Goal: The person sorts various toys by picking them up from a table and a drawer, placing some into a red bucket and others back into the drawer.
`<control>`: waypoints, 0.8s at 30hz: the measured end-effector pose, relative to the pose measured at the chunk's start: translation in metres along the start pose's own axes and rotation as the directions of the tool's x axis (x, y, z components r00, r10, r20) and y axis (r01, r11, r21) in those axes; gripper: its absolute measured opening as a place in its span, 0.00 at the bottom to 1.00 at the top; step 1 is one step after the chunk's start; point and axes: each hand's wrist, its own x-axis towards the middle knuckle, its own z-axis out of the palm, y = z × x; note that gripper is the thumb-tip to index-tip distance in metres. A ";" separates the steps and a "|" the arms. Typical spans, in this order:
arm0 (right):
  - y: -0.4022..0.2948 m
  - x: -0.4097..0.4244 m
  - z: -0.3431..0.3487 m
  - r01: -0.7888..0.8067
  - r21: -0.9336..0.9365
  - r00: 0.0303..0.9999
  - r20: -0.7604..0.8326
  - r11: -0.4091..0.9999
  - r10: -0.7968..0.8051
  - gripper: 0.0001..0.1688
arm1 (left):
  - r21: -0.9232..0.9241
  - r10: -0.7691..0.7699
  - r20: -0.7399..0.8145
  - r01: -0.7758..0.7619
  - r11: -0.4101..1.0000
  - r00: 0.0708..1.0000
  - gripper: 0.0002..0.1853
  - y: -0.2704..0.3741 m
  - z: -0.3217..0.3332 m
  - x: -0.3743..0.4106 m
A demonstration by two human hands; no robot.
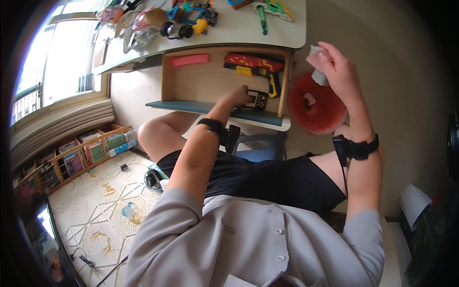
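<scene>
My left hand (pixel 237 97) reaches into an open wooden drawer (pixel 204 80), its fingers on the left end of a black handheld device (pixel 259 100) with a small screen and buttons. Whether they grip it I cannot tell. A red, yellow and black toy gun (pixel 254 64) lies behind the device, and a pink strip (pixel 190 60) lies at the back left. To the right, above a red round bin (pixel 317 118), my right hand (pixel 337 70) holds a crumpled white tissue (pixel 319 76). Some crumpled pale material lies inside the bin.
A white desktop (pixel 229 37) above the drawer carries a toy wheel set (pixel 176 31), a yellow toy duck (pixel 200 26), plastic bags and a green pen-like item (pixel 263 21). A blue chair (pixel 260 145) stands below the drawer. A low book rack (pixel 82 154) stands at the left.
</scene>
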 end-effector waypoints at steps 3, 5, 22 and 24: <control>0.001 0.001 0.001 -0.014 -0.034 1.000 0.013 0.999 0.015 0.16 | 0.026 0.038 -0.103 -0.036 0.999 0.994 0.34 -0.028 -0.011 0.005; -0.004 0.001 -0.001 -0.056 -0.041 0.998 0.027 0.998 0.057 0.16 | -0.001 0.016 -0.157 -0.016 1.000 0.987 0.24 -0.042 -0.030 0.000; -0.002 0.011 0.020 -0.011 -0.180 0.986 0.162 0.984 0.041 0.17 | 0.315 0.226 -0.579 -0.041 0.948 0.784 0.14 -0.154 -0.115 0.003; -0.002 0.012 0.023 -0.019 -0.172 0.982 0.180 0.985 0.050 0.17 | 0.374 0.372 -0.588 -0.166 0.912 0.718 0.15 -0.136 -0.114 0.011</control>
